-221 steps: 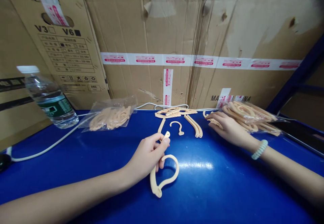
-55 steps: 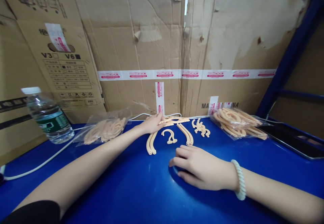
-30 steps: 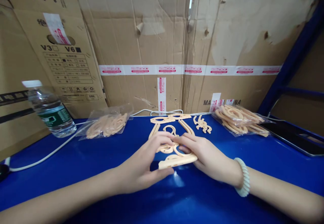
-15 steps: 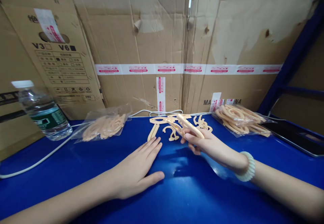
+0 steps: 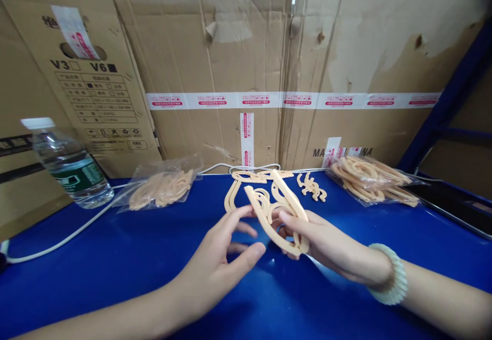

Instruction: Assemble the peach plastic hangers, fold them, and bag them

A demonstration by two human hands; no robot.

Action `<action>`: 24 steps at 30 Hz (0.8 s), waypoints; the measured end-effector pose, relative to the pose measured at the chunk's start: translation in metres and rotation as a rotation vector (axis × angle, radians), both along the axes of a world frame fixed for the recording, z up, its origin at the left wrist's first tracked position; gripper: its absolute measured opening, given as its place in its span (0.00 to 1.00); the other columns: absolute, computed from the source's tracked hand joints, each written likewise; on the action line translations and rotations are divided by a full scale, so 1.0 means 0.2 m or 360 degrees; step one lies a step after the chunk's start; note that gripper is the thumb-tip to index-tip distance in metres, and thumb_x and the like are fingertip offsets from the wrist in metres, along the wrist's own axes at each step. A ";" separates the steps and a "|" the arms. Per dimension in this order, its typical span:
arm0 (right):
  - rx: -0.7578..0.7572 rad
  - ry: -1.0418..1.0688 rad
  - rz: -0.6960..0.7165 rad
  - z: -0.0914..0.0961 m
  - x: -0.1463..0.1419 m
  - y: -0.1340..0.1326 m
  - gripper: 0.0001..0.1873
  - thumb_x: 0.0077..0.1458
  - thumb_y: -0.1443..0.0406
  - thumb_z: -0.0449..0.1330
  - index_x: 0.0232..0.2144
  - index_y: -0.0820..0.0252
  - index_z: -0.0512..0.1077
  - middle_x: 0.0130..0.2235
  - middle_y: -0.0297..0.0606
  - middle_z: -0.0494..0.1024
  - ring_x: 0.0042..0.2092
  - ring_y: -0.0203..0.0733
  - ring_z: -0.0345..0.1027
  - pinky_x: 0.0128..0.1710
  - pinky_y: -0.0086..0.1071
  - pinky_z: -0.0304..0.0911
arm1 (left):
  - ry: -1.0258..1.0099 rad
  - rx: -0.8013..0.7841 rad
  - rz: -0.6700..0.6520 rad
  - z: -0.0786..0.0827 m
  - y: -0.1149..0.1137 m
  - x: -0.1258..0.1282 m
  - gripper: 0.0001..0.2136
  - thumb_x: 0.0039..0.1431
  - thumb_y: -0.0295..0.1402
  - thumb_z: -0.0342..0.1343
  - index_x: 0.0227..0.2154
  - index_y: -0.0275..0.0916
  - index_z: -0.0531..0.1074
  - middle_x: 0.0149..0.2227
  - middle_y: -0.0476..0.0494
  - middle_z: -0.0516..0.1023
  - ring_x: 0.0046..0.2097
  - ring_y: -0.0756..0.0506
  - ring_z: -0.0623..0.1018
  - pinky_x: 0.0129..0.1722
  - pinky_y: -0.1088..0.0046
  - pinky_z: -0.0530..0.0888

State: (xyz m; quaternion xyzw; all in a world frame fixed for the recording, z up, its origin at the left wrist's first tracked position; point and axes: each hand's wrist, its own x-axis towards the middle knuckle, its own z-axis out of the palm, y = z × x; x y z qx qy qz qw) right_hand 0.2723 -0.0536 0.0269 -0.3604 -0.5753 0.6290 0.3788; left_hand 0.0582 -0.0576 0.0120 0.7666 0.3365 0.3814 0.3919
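My right hand (image 5: 334, 238), with a pale green band at the wrist, grips a pale peach V-shaped assembly of curved strips (image 5: 273, 235) above the blue table. Curls and scroll-like parts show between its two long arms. My left hand (image 5: 217, 260) is open, fingers apart and thumb out, just left of the assembly. Its index fingertip is close to the left arm; whether it touches I cannot tell. Behind lie a bent long strip (image 5: 231, 195), flat leaf-like pieces (image 5: 249, 177) and a heap of small curved pieces (image 5: 312, 186).
Clear bags of similar pieces lie at left (image 5: 161, 191) and right (image 5: 369, 176). A water bottle (image 5: 73, 165) leans at the left beside a white cable (image 5: 57, 254). A dark flat device (image 5: 453, 212) rests at right. Cardboard (image 5: 215, 140) walls the back.
My left hand has lifted off the long strip on the table and moved toward the assembly. My right hand has turned the assembly and brought it lower and nearer, so its V shape shows.
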 end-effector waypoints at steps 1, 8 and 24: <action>0.0116 -0.0048 0.0056 -0.01 -0.01 -0.02 0.20 0.60 0.47 0.57 0.38 0.59 0.69 0.32 0.33 0.68 0.30 0.34 0.60 0.27 0.28 0.57 | -0.0115 -0.0257 -0.0019 -0.01 -0.03 0.03 0.19 0.64 0.39 0.55 0.56 0.46 0.63 0.53 0.38 0.72 0.40 0.44 0.79 0.35 0.67 0.82; 0.0590 -0.0263 0.0234 -0.02 -0.07 -0.08 0.18 0.65 0.49 0.51 0.35 0.58 0.64 0.33 0.32 0.65 0.33 0.36 0.57 0.34 0.31 0.59 | -0.0437 -0.0526 -0.0110 -0.03 -0.04 0.07 0.12 0.65 0.43 0.53 0.40 0.38 0.68 0.33 0.48 0.72 0.31 0.50 0.75 0.26 0.77 0.76; 0.0290 -0.0452 -0.0201 0.10 0.14 0.11 0.18 0.49 0.53 0.68 0.26 0.64 0.76 0.21 0.32 0.69 0.22 0.29 0.56 0.18 0.24 0.48 | -0.0473 -0.0198 0.0515 -0.01 0.02 -0.01 0.12 0.66 0.42 0.49 0.33 0.38 0.67 0.32 0.51 0.69 0.25 0.53 0.69 0.23 0.76 0.71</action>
